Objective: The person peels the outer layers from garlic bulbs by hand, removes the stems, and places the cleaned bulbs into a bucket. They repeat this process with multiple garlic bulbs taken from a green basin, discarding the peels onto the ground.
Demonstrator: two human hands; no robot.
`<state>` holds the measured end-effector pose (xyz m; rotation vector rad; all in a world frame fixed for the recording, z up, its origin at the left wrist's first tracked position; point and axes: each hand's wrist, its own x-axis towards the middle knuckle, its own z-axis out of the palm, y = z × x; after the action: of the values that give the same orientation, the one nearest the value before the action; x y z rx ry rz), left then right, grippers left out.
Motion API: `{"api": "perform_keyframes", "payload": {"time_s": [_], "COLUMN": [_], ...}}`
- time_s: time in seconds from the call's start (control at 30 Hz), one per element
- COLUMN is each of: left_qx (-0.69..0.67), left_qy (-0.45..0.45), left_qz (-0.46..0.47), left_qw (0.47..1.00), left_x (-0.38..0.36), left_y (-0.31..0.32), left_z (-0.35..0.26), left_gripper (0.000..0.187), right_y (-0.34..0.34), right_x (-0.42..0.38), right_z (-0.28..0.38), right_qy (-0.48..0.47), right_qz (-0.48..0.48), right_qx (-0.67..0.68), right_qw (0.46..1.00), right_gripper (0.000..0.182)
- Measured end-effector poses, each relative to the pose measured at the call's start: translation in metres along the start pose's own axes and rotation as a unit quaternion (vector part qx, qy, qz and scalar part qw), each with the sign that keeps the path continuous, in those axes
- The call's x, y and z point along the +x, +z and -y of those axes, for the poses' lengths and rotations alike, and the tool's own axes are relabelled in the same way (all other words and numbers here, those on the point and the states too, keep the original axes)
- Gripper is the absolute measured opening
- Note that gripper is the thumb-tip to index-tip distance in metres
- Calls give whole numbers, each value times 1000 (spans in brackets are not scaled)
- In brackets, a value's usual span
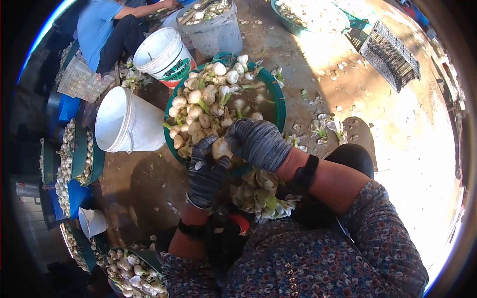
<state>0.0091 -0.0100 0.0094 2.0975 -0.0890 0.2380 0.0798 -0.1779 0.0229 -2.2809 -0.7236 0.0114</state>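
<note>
In front of me, my left hand (206, 171), in a dark striped glove, grips a garlic bulb (221, 148) between thumb and fingers. My right hand (258, 144), gloved the same way, is curled closed against the bulb's upper right side; its fingertips are partly hidden. Just beyond both hands, a green tub (281, 99) holds a heap of garlic bulbs (201, 102), some with short green stems, and water at its right side. Below the hands lies a pile of peeled garlic skins (261, 193).
White buckets (144, 121) stand left of the tub, with a grey bucket of garlic (213, 32) behind. A person in a blue shirt (97, 30) sits at upper left. A black crate (390, 54) lies at upper right. More garlic (134, 273) fills a container at lower left.
</note>
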Motion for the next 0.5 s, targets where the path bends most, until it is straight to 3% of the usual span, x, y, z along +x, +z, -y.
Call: {"api": "perform_keyframes", "payload": {"time_s": [0.13, 0.2, 0.27, 0.33, 0.4, 0.47, 0.5], "left_qx": [99, -199, -184, -169, -268, -274, -280], "left_qy": [-23, -57, -84, -113, -179, -187, -196], "left_qz": [10, -13, -20, -29, -41, -52, -60], "left_qw": [995, 978, 979, 979, 946, 942, 938], "left_x": [-3, -5, -4, -5, -4, -3, -3], "left_y": [-12, -12, -19, -24, -27, -25, -23], "left_z": [-2, 12, 18, 19, 17, 14, 13], "left_gripper": [45, 45, 46, 47, 47, 47, 46], "right_y": [12, 10, 2, -4, 0, -1, -3], "right_x": [6, 12, 23, 28, 29, 20, 16], "right_z": [-10, -21, -35, -48, -51, -30, -19], "right_qy": [67, 89, 220, 202, 182, 14, 4], "right_qz": [-31, -56, -60, -91, -121, -135, -63], "right_qx": [164, 233, 276, 223, 170, 179, 146], "right_qw": [984, 967, 934, 949, 961, 974, 987], "right_gripper": [19, 19, 21, 22, 22, 22, 22]}}
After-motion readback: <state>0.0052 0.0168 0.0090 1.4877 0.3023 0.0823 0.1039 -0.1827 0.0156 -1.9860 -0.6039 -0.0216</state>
